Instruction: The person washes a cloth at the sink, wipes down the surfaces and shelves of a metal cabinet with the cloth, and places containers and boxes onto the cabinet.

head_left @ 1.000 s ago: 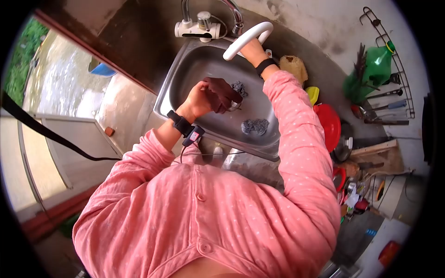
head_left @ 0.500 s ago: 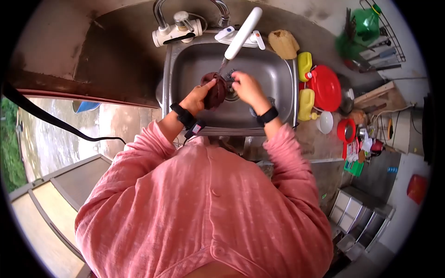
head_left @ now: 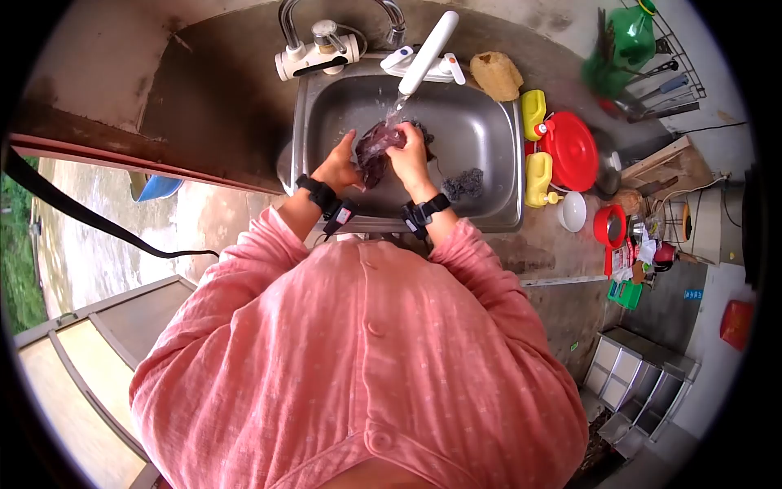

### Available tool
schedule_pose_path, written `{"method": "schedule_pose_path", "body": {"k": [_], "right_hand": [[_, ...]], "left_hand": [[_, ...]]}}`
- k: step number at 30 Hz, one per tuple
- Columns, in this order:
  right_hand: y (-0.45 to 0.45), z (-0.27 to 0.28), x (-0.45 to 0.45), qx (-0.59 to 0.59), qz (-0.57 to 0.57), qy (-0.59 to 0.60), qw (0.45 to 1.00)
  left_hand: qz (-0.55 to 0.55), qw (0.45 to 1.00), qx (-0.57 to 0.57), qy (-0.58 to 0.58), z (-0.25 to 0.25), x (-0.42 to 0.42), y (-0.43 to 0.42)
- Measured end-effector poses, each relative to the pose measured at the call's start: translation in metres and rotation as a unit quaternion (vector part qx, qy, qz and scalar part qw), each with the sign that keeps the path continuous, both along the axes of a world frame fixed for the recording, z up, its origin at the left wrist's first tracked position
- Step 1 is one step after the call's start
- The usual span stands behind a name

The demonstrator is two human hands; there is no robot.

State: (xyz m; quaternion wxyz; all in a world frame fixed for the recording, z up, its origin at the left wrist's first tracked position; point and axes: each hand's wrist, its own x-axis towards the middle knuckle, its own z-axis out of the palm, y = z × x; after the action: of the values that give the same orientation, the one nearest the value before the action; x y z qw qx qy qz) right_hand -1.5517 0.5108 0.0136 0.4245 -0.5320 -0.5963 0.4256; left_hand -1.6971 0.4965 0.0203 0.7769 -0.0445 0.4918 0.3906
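Under the running white faucet (head_left: 428, 53), a dark reddish-brown, wet, glossy piece (head_left: 376, 151) is held between my two hands above the sink (head_left: 481, 130). Its exact kind does not show. My right hand (head_left: 411, 159) grips its right side, thumb and fingers closed on it. At its left side, my left hand (head_left: 336, 165) supports it with partly hidden fingers, the thumb raised apart. A grey scouring pad (head_left: 464, 184) lies on the sink floor at the right. Something dark and stringy (head_left: 425, 138) shows behind my right hand.
A second tap (head_left: 322, 57) stands at the back left. A tan sponge (head_left: 496, 76) sits on the back right corner. Along the right are yellow bottles (head_left: 538, 178), a red lid-like disc (head_left: 573, 151), a white bowl (head_left: 572, 213) and red tape-like ring (head_left: 608, 226).
My right hand has moved left and down onto the piece, which now lies under the water stream and looks wetter. The grey scouring pad, mostly hidden before, is now visible.
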Motion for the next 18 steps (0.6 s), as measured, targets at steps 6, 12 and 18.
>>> {"method": "schedule_pose_path", "body": {"k": [6,12,18], "right_hand": [[-0.025,0.020,-0.006,-0.285,0.022,0.270,0.920],[0.031,0.001,0.026,-0.226,0.068,0.054,0.970],[0.127,0.064,0.029,0.288,0.271,-0.258,0.882]], "left_hand": [[0.029,0.990,-0.029,-0.132,-0.017,0.021,0.009],[0.004,0.890,0.153,-0.430,-0.039,0.018,0.001],[-0.030,0.914,0.185,-0.359,-0.036,0.011,-0.005]]}}
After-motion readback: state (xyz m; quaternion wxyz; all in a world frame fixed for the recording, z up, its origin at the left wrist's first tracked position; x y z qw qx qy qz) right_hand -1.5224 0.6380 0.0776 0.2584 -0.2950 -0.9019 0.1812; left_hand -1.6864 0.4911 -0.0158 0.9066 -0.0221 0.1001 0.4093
